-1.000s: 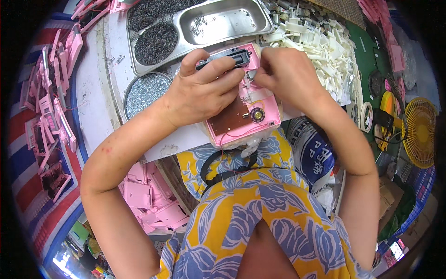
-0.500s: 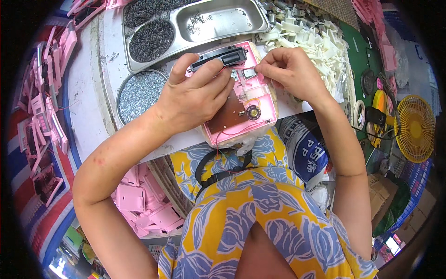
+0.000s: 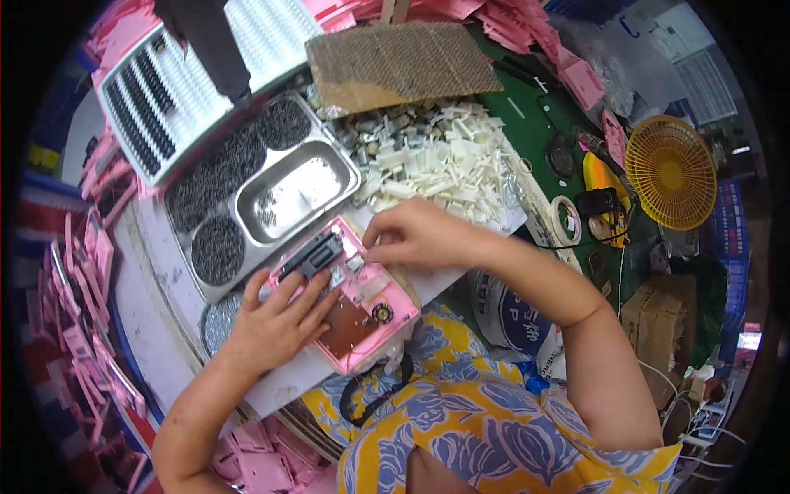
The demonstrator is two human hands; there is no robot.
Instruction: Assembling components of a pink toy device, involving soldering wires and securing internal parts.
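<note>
A pink plastic casing (image 3: 401, 331) lies on the white worktop in front of me. Inside it are a long black part (image 3: 322, 254), a brown board (image 3: 350, 323), a round dark part (image 3: 383, 314) and a small whitish piece (image 3: 355, 263). My left hand (image 3: 278, 323) rests over the casing's left side, its fingers apart, with fingertips on the black part and near the board. At the upper right edge my right hand (image 3: 415, 236) is closed in a pinch beside the whitish piece. Whatever its fingertips hold is hidden.
Beyond the casing stands a metal tray (image 3: 350, 183) with dark screws (image 3: 218, 249). A bowl of silvery screws (image 3: 219, 321) is partly behind my left hand. White plastic pieces (image 3: 444, 156) are heaped near cardboard (image 3: 403, 66). A dark tool (image 3: 206, 49) hangs above; a yellow fan (image 3: 671, 173) stands right.
The whole view has shifted and turned, bringing the rack and the hanging tool into sight. My left fingers look more spread over the casing. My right hand stays pinched at its upper right edge.
</note>
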